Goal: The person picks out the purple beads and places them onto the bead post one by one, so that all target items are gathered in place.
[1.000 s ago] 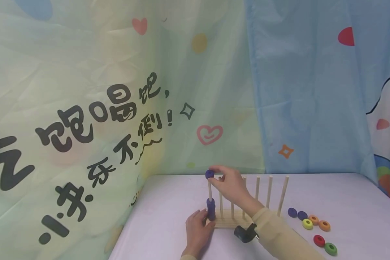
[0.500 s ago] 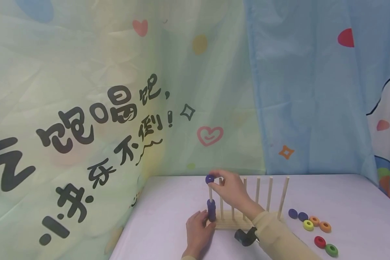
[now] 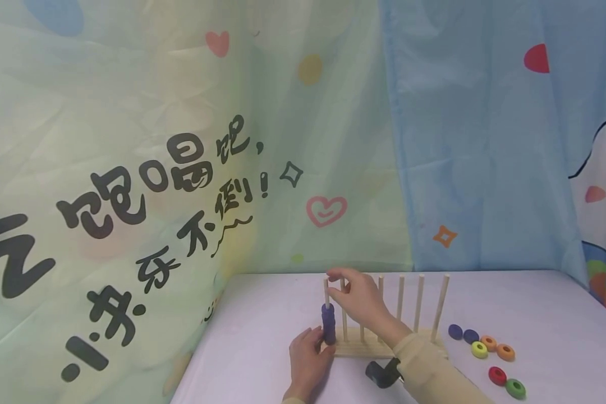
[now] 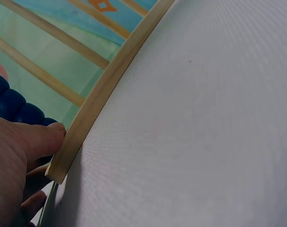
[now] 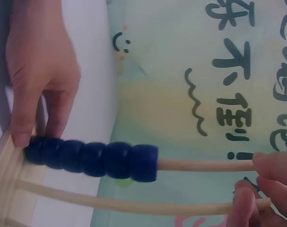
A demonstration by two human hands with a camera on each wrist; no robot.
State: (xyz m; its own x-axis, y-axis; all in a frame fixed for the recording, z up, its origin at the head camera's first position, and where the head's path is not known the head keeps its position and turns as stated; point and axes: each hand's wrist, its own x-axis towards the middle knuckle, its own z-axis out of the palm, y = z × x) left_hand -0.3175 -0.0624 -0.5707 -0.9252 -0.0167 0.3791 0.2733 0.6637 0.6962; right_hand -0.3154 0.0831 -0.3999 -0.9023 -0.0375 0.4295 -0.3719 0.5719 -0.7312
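A wooden peg rack [image 3: 366,349] with a row of upright pegs stands on the table. Several dark blue beads [image 5: 105,159] are stacked on its leftmost peg, whose upper part is bare. My left hand [image 3: 305,356] grips the rack's left end, thumb [image 4: 46,140] right by the lowest bead. At the top of the same peg is my right hand [image 3: 359,297], thumb and fingers parted around the peg tip with no bead between them. The right wrist view shows its fingertips [image 5: 245,201] close to the tips of the first two pegs.
Right of the rack lie loose beads: two blue ones [image 3: 455,331], a yellow one [image 3: 479,349], two orange ones [image 3: 505,352], a red one [image 3: 497,375] and a green one [image 3: 515,388]. A black wrist camera [image 3: 381,374] hangs under the right forearm. Printed curtains [image 3: 328,140] stand behind the table.
My right hand lowered a blue bead over the peg's tip and let it go. It now sits on top of the stack, which is taller. The left hand has stayed put.
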